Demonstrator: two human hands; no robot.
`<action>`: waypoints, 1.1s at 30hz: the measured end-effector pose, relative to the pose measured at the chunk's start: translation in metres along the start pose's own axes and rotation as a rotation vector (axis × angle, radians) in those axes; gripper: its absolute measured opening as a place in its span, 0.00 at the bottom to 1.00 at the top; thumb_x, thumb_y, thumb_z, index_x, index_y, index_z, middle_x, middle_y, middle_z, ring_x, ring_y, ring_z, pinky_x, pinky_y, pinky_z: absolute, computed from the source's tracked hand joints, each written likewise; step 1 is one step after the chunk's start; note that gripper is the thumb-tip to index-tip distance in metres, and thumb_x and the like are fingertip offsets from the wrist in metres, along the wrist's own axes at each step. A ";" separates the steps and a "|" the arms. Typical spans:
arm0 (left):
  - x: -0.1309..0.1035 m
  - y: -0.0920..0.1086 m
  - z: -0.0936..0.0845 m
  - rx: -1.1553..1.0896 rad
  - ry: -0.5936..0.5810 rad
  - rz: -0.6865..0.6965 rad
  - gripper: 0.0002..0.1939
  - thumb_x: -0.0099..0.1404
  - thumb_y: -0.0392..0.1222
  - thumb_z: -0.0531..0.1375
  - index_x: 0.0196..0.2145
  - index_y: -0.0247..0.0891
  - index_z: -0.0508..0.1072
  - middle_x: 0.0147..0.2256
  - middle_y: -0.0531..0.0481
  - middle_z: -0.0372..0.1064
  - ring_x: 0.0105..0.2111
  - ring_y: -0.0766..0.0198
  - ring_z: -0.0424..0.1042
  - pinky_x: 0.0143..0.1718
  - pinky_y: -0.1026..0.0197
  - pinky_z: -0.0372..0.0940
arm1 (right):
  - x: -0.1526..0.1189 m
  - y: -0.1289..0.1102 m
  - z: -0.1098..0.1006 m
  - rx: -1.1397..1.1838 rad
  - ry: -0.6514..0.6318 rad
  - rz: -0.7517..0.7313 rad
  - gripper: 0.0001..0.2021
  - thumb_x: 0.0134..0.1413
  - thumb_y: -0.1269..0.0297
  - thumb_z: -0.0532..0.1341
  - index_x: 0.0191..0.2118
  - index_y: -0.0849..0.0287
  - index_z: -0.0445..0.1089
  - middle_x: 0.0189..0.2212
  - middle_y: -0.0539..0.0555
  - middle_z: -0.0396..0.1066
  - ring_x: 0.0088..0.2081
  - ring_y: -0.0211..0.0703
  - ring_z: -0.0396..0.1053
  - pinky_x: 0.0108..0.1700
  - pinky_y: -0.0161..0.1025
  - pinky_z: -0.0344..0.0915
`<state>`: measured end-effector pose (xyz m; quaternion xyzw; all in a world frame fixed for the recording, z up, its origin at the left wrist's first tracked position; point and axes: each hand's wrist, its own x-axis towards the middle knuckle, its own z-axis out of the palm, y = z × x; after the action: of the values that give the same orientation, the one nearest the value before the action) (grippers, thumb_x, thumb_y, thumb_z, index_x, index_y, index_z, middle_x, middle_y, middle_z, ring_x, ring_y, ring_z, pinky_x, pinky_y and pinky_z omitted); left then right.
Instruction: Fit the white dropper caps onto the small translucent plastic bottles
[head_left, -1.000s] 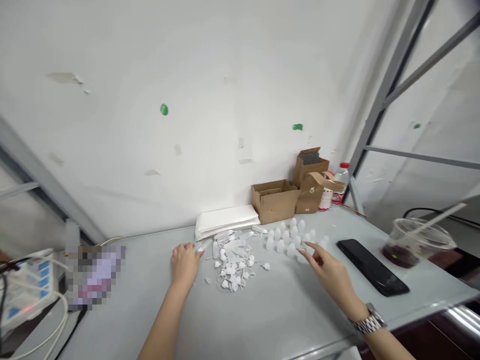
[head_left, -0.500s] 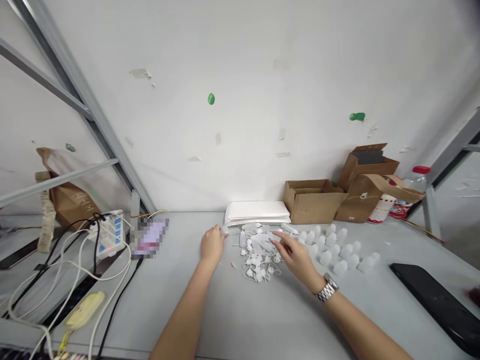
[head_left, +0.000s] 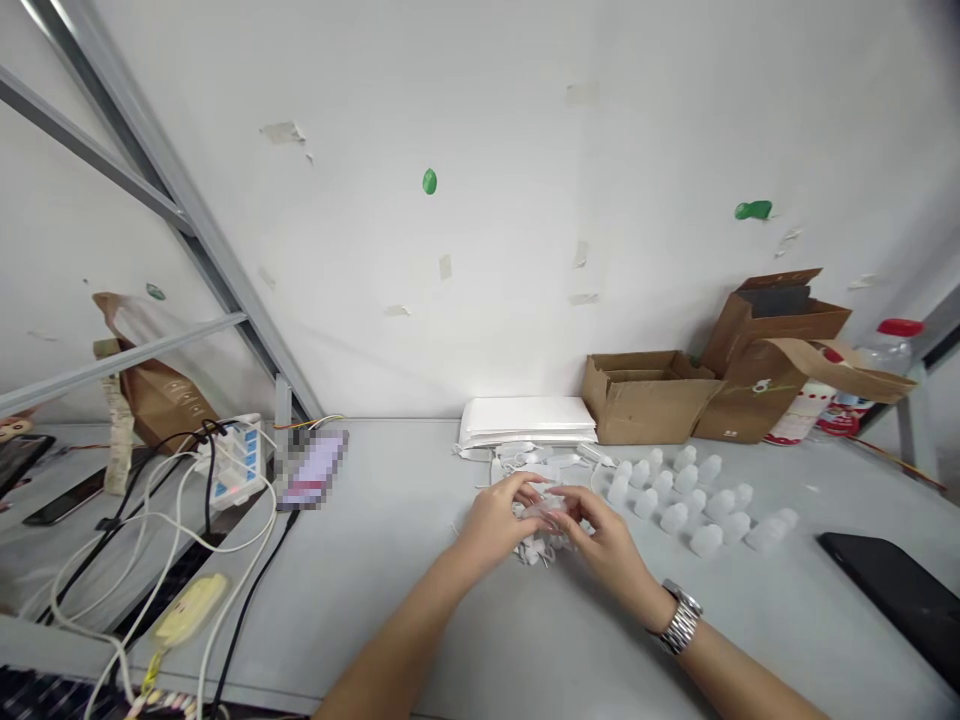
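Note:
My left hand (head_left: 495, 525) and my right hand (head_left: 606, 545) come together over the pile of white pieces. Between their curled fingertips is a small translucent white piece (head_left: 551, 503), its kind too small to make out, and both hands appear to pinch it. The heap of small white parts with thin loops (head_left: 534, 550) lies beneath and behind the hands, partly covered by them. To the right of my right hand stand several frosted, rounded translucent pieces (head_left: 674, 517) in loose rows.
Against the wall lie a stack of white sheets (head_left: 529, 418), an open cardboard box (head_left: 646, 410) and a brown paper bag (head_left: 742, 405). A black object (head_left: 892, 590) lies at right. At left are a phone (head_left: 315, 470), a power strip (head_left: 236, 465), tangled cables and a yellow case (head_left: 191, 608).
My left hand has moved right from the pile's left edge to meet my right hand. Both now hold a small translucent piece, and the view has shifted slightly.

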<state>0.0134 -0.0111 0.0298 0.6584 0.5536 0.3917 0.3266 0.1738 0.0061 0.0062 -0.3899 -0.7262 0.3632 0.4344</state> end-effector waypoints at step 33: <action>0.012 -0.019 -0.001 0.033 0.310 0.190 0.17 0.63 0.41 0.50 0.18 0.37 0.65 0.46 0.45 0.57 0.50 0.58 0.59 0.49 0.53 0.59 | 0.018 0.022 -0.015 0.518 0.250 0.325 0.17 0.43 0.47 0.60 0.25 0.58 0.62 0.18 0.47 0.63 0.19 0.35 0.60 0.24 0.35 0.57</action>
<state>0.0042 0.0041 0.0161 0.6447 0.5389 0.5085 0.1881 0.1874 0.0346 -0.0011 -0.4187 -0.4792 0.5496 0.5413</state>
